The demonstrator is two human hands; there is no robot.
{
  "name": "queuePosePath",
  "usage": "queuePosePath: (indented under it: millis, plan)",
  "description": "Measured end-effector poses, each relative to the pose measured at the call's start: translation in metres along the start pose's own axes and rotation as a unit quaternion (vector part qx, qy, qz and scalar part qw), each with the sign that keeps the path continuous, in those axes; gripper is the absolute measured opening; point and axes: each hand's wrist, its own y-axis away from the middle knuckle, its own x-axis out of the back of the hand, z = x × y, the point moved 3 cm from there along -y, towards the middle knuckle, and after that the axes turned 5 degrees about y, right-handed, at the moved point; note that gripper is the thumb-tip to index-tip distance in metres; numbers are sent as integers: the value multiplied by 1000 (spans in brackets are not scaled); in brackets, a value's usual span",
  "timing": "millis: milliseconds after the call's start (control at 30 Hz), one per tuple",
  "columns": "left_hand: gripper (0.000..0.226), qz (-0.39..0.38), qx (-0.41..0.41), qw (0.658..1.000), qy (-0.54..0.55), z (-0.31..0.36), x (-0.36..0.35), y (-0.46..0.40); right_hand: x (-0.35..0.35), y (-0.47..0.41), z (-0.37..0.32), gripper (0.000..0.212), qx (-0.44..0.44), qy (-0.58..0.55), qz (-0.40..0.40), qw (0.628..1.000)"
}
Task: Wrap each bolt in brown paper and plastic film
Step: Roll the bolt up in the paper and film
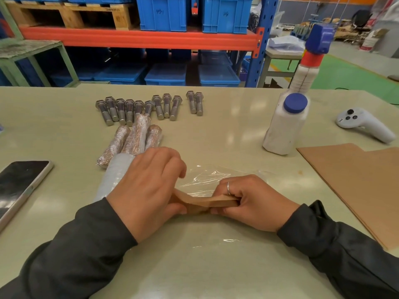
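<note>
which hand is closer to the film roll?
Left. The left hand rests right beside the film roll, overlapping its near side. The right hand is farther off, gripping the paper-wrapped bolt.

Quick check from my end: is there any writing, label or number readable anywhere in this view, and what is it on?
Nothing can be read with confidence.
Left blue crate: dark handwritten marks, too faint to read.
Right blue crate: handwritten scrawl, illegible.
Wooden pallet: a stamped mark, blurred.
White controller: a small mark by the buttons, too small.
White bottle, phone, bolts: no text visible.
</note>
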Motion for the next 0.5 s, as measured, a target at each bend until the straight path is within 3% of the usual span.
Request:
queuePosePath:
  millis: [67,133,233,333,433,500]
  plan:
    - [57,-25,-2,1000,19,0,-3,2,0,1,-1,4,12,13,1,1000]
    - [43,-49,-19,998,44,1,-6,6,1,1,-2,6,15,21,-1,1000]
    - [33,-65,-34,996,45,3,-9,7,5,3,-3,20,22,53,-15,998]
    - [29,-78,-56,994,45,4,-8,5,11,8,-2,36,14,50,-49,997]
    - [10,-104,-76,990,59,4,-4,6,14,13,-4,40,8,52,-97,994]
    - [10,-127,-74,986,83,2,-3,7,14,14,-5,41,0,74,-129,989]
